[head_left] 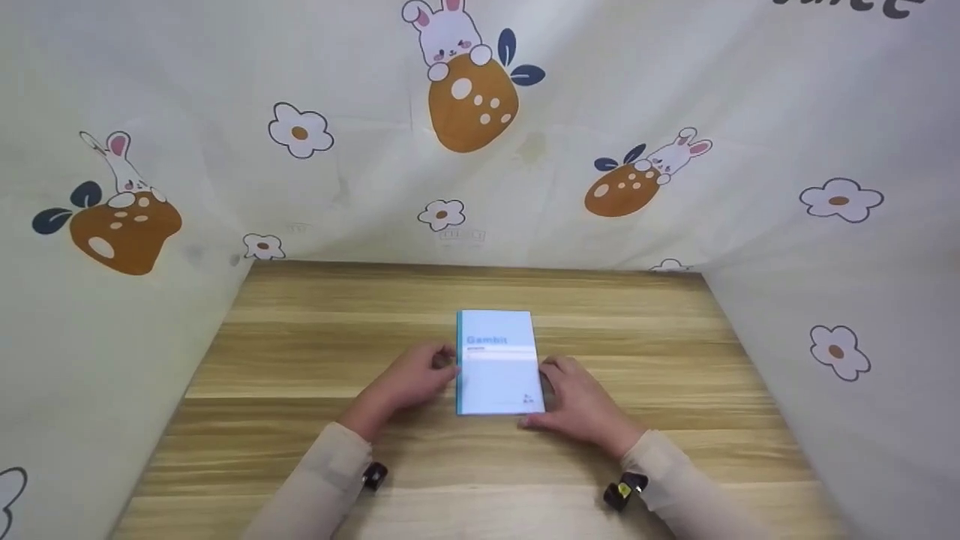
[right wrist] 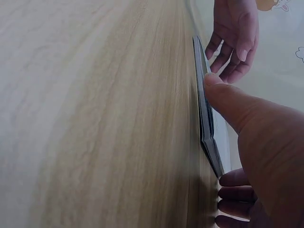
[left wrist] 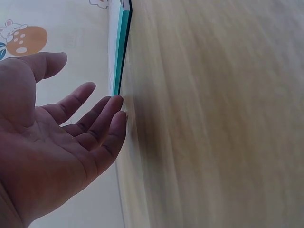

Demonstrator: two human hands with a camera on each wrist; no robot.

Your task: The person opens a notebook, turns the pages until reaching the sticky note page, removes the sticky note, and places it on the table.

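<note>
A notebook (head_left: 499, 375) with a pale cover, the word "Gambit" and a teal spine lies on the wooden table. Beside the spine is my left hand (head_left: 418, 375), its fingers loosely bent; in the left wrist view its fingertips (left wrist: 116, 102) reach the spine's near end. My right hand (head_left: 589, 405) is around the near right corner. Its fingertips (right wrist: 228, 178) meet the right edge from the side, while the thumb (right wrist: 228, 97) lies along the near edge. No firm grip shows in either hand. The right wrist view also includes the notebook's page edges (right wrist: 203, 104).
Wood-grain table (head_left: 322, 337) surrounds the notebook. Pale cloth (head_left: 360, 180) printed with rabbits, strawberries and flowers hangs behind and at both sides. A small black device (head_left: 375, 476) is on the left wrist and another (head_left: 625, 491) on the right.
</note>
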